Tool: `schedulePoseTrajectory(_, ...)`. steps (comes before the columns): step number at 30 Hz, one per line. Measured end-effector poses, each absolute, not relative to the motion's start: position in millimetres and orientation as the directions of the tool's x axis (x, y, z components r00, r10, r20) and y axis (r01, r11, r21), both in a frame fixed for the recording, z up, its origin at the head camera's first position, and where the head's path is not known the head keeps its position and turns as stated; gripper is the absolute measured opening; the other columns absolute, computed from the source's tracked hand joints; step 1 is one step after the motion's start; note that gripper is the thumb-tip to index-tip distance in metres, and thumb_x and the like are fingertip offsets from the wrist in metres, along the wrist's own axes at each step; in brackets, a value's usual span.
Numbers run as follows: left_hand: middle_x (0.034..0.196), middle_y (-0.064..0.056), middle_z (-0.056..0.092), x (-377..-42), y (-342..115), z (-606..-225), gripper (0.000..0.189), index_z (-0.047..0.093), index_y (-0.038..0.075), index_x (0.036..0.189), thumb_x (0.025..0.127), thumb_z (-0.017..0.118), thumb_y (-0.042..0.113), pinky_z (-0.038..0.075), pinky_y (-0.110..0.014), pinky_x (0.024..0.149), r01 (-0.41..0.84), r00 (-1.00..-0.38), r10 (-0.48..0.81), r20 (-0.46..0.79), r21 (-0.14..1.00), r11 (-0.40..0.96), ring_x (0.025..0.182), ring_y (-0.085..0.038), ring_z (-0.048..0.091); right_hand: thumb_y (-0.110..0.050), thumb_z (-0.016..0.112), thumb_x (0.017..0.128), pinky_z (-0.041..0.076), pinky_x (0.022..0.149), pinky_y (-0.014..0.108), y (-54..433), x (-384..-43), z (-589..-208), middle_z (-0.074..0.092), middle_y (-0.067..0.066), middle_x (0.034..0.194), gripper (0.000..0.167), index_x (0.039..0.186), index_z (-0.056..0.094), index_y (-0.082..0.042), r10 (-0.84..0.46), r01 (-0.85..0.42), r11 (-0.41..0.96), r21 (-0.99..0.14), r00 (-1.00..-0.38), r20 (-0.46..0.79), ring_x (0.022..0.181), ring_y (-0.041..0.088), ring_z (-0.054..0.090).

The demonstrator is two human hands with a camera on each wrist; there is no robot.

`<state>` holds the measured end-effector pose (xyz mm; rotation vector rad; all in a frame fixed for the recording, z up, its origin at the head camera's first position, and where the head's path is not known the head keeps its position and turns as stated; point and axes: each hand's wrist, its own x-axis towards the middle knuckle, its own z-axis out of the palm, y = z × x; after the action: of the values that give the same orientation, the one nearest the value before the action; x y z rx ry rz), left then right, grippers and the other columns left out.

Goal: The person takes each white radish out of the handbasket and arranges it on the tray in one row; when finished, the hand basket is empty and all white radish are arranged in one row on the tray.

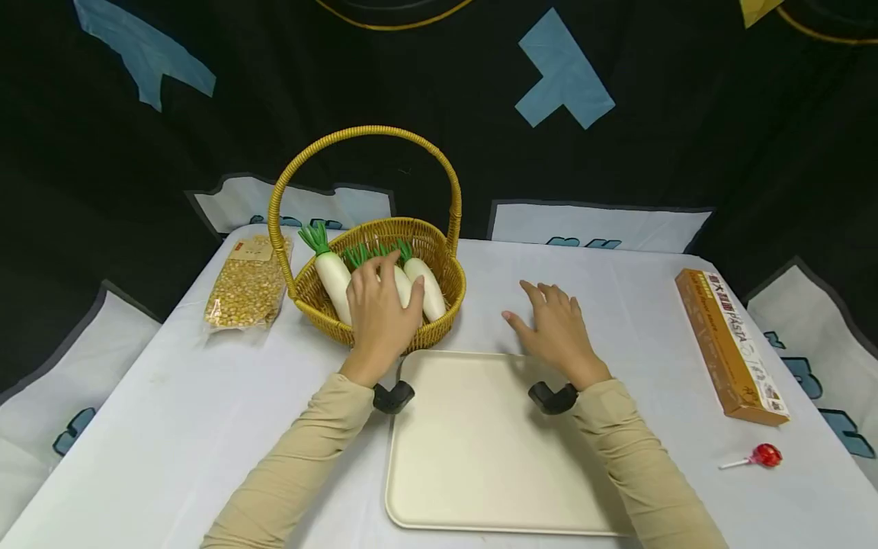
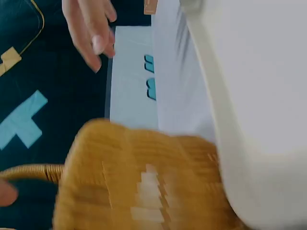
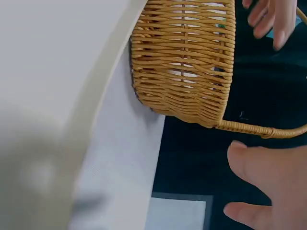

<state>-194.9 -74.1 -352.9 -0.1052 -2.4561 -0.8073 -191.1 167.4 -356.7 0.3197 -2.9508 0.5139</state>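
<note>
A yellow wicker basket with a tall arched handle holds several white radishes with green tops. My left hand is over the basket's front, fingers spread and bent downward above the radishes; its fingertips partly hide them, and contact cannot be told. To the basket's right, my right hand hovers above the far edge of a cream tray, fingers spread, nothing in them. In the right wrist view the basket's woven side shows, with the right fingers apart from it.
A clear bag of corn kernels lies left of the basket. At the right are a brown pasta box and a red lollipop. A white cloth covers the table; a dark curtain hangs behind.
</note>
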Motion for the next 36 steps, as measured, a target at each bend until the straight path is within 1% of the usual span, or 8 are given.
schedulePoseTrajectory(5,0.086,-0.013,0.049,-186,-102,-363,0.027,0.055,0.003,0.102,0.084,0.055,0.022,0.033,-0.041,0.074,0.264,-0.656,-0.322,0.682,0.608,0.749,0.081,-0.028,0.045,-0.039,0.050,0.090,0.043,0.089,0.049,169,-189,-362,0.059,0.017,0.118,0.045,0.125,0.052,-0.011,-0.142,-0.189,0.822,-0.537,-0.981,0.129,0.108,0.035,0.055)
schedulePoseTrajectory(9,0.080,-0.014,0.044,-181,-123,-376,0.024,0.051,0.003,0.098,0.082,0.056,0.020,0.030,-0.040,0.075,0.203,-0.586,-0.474,0.657,0.686,0.699,0.075,-0.027,0.040,-0.036,0.051,0.091,0.047,0.082,0.043,170,-188,-367,0.065,0.015,0.107,0.039,0.120,0.056,-0.010,-0.130,-0.146,0.719,-0.680,-0.989,0.074,0.097,0.030,0.062)
schedulePoseTrajectory(13,0.090,-0.013,0.035,-177,-135,-391,0.033,0.045,0.004,0.104,0.081,0.059,0.022,0.028,-0.036,0.077,0.157,-0.606,-0.552,0.573,0.767,0.623,0.080,-0.026,0.035,-0.033,0.052,0.090,0.049,0.078,0.038,167,-187,-372,0.066,0.014,0.103,0.037,0.118,0.058,-0.009,-0.143,-0.138,0.666,-0.733,-0.988,0.056,0.091,0.027,0.064)
schedulePoseTrajectory(18,0.110,-0.013,0.026,-178,-141,-407,0.037,0.049,0.005,0.114,0.081,0.061,0.014,0.023,-0.041,0.093,0.219,-0.637,-0.539,0.551,0.800,0.559,0.108,-0.029,0.026,-0.034,0.052,0.091,0.048,0.079,0.038,163,-184,-378,0.065,0.013,0.103,0.038,0.119,0.057,-0.009,-0.163,-0.122,0.648,-0.752,-0.986,0.019,0.092,0.026,0.064)
schedulePoseTrajectory(23,0.146,-0.019,0.004,-179,-145,-414,0.049,0.042,0.017,0.135,0.088,0.054,0.019,0.011,-0.054,0.107,0.176,-0.754,-0.489,0.439,0.852,0.492,0.134,-0.033,0.005,-0.033,0.052,0.091,0.048,0.082,0.039,156,-184,-384,0.066,0.011,0.104,0.037,0.119,0.056,-0.010,-0.190,-0.124,0.629,-0.768,-0.982,0.003,0.096,0.025,0.063)
schedulePoseTrajectory(26,0.150,-0.017,-0.007,-177,-147,-414,0.050,0.033,0.021,0.140,0.092,0.046,0.027,0.010,-0.058,0.108,0.104,-0.839,-0.442,0.317,0.891,0.442,0.139,-0.036,-0.001,-0.030,0.051,0.092,0.048,0.081,0.037,148,-184,-387,0.065,0.010,0.104,0.034,0.119,0.056,-0.011,-0.216,-0.135,0.596,-0.792,-0.976,0.003,0.095,0.024,0.063)
schedulePoseTrajectory(29,0.151,-0.015,-0.009,-176,-148,-414,0.048,0.031,0.020,0.139,0.094,0.041,0.032,0.012,-0.060,0.107,0.065,-0.882,-0.399,0.251,0.903,0.425,0.138,-0.039,0.002,-0.025,0.051,0.092,0.050,0.078,0.036,136,-185,-388,0.065,0.013,0.102,0.031,0.118,0.057,-0.008,-0.246,-0.149,0.508,-0.848,-0.969,0.024,0.089,0.027,0.065)
schedulePoseTrajectory(36,0.151,-0.014,-0.005,-177,-150,-417,0.043,0.035,0.018,0.133,0.094,0.040,0.035,0.015,-0.058,0.107,0.069,-0.894,-0.374,0.246,0.901,0.429,0.138,-0.039,0.007,-0.018,0.054,0.091,0.051,0.073,0.039,100,-194,-376,0.064,0.020,0.097,0.025,0.111,0.059,-0.004,-0.200,-0.205,0.297,-0.933,-0.968,0.150,0.081,0.032,0.062)
